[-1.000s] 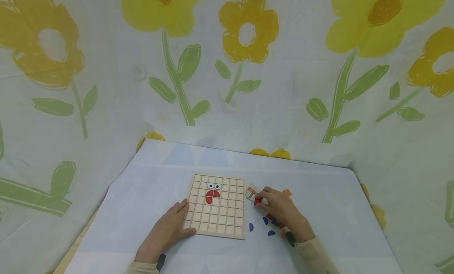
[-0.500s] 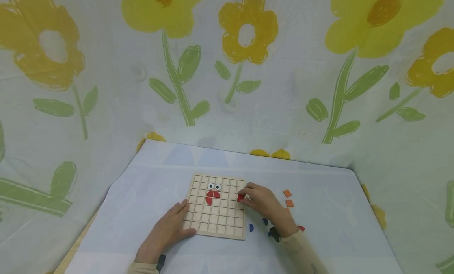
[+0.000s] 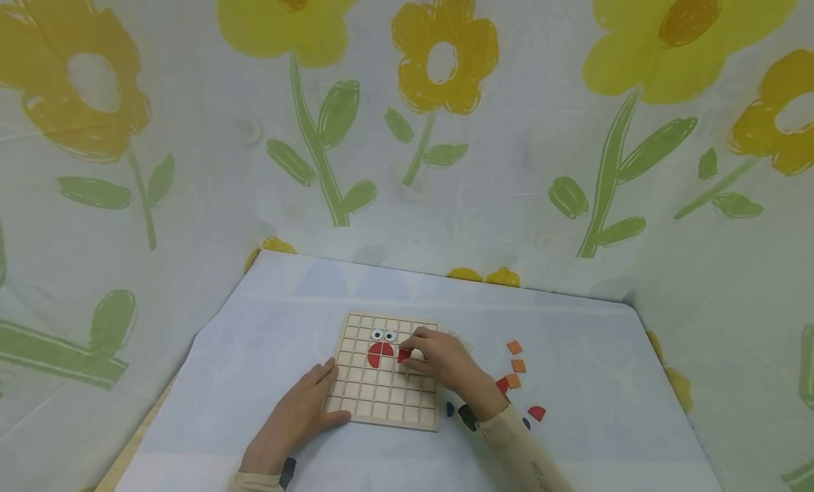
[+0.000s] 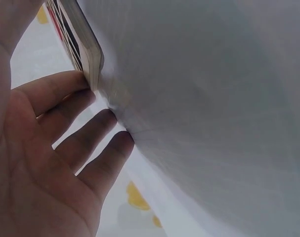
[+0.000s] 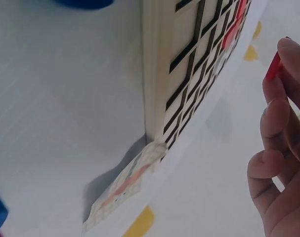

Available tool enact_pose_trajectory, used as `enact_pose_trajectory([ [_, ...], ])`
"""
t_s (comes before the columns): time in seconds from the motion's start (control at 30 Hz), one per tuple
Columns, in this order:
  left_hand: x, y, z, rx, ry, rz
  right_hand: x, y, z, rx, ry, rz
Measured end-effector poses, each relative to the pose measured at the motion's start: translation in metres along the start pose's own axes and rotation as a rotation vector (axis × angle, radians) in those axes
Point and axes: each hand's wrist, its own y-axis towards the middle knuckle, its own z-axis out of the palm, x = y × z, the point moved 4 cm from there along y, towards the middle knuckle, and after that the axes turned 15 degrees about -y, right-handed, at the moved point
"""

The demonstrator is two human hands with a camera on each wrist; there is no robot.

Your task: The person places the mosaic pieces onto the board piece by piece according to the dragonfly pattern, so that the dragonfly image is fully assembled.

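A wooden grid board (image 3: 391,394) lies on the table. Two round eye pieces (image 3: 384,335) sit in its upper cells, with red quarter-circle pieces (image 3: 374,360) forming part of a disc just below. My left hand (image 3: 300,406) rests at the board's near-left corner, fingers along the left edge and thumb at the front edge. In the left wrist view those fingers (image 4: 103,160) look nearly straight. Above the right half of the board, my right hand (image 3: 445,361) pinches a small red piece (image 5: 274,66) between thumb and index finger. Its exact shape is partly hidden by the fingers.
Right of the board lie orange square pieces (image 3: 518,365), a red quarter-circle piece (image 3: 537,413) and blue half-round pieces (image 3: 450,409), some under the right forearm. A printed card (image 5: 125,180) leans against the board's right edge. A flowered cloth hangs behind the table.
My right hand has carried the red piece leftward from beside the card to over the board, uncovering orange and red pieces on the right. The left hand and the board have stayed in place.
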Motion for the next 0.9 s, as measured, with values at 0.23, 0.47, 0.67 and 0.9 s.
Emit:
enact_pose_trajectory([
  [0.23,0.000,0.000,0.000,-0.001,-0.005,0.001,0.011,0.014,0.002,0.029,-0.063,-0.005],
  [0.47,-0.001,-0.001,-0.002,-0.006,-0.016,0.002,0.020,0.028,0.008,0.050,-0.178,-0.061],
  [0.67,0.002,0.000,0.000,-0.002,-0.009,0.008,0.030,0.036,0.013,0.028,-0.348,-0.137],
  [0.9,0.002,0.000,-0.001,-0.011,-0.003,0.023,0.038,0.037,0.019,0.064,-0.384,-0.143],
])
